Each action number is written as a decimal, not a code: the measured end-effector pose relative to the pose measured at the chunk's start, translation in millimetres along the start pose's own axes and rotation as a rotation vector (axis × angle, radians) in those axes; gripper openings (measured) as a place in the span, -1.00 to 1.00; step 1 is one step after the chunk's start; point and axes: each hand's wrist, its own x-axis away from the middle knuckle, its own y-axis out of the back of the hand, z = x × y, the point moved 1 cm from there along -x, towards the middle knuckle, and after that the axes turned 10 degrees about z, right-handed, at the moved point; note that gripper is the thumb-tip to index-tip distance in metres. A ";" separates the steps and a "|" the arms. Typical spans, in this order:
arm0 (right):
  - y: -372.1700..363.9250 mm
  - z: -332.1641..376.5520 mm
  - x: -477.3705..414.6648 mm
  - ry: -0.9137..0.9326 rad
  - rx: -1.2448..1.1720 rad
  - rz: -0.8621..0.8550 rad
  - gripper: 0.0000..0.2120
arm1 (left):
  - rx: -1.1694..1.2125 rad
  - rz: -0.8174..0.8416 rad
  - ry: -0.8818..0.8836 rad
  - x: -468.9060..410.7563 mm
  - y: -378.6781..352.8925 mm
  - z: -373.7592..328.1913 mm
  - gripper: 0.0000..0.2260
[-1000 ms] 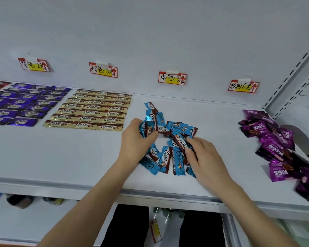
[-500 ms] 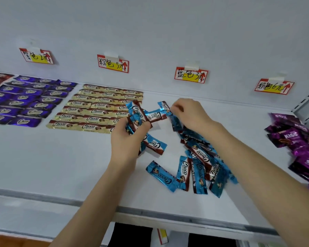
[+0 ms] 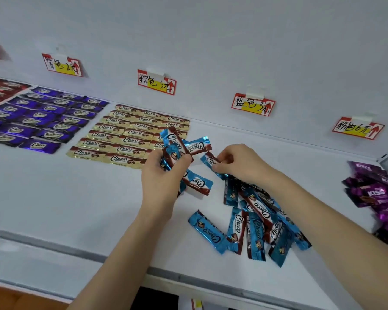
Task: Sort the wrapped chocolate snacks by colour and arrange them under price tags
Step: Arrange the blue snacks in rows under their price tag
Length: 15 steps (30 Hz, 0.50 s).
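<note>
The left hand (image 3: 164, 177) is curled round a bunch of blue bars (image 3: 177, 142), which fan out above and to the right of its fist; the right hand (image 3: 240, 164), just beside it, pinches a single blue bar (image 3: 208, 160) between thumb and fingertips; that bar lies in the gap between the two hands, close to the bunch, though whether it touches I cannot tell. Below the right wrist a loose pile of blue bars (image 3: 255, 227) sprawls on the white shelf (image 3: 54, 198), overlapping at all angles, near the front edge; on the back wall above the right hand hangs the blue price tag (image 3: 253, 105). Left of the hands, gold bars (image 3: 126, 135) lie in tidy rows under the gold price tag (image 3: 156, 82); the bunch overlaps their right edge in view; further left lie purple bars (image 3: 43, 117) in rows; at the far right a heap of magenta KISS packs (image 3: 376, 193) sits below the rightmost price tag (image 3: 357, 128).
</note>
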 end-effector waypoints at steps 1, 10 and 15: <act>2.7 -0.4 3.2 0.019 -0.077 -0.021 -0.88 | -0.012 -0.007 -0.006 0.3 0.1 -0.2 -0.86; 33.6 -14.7 15.8 0.121 -0.487 -0.142 -0.80 | 0.123 -0.047 0.065 -3.5 4.9 -6.4 -0.89; 43.1 -18.6 9.8 0.148 -0.515 -0.173 -0.74 | 0.071 -0.031 0.022 -7.9 7.6 -16.6 -0.89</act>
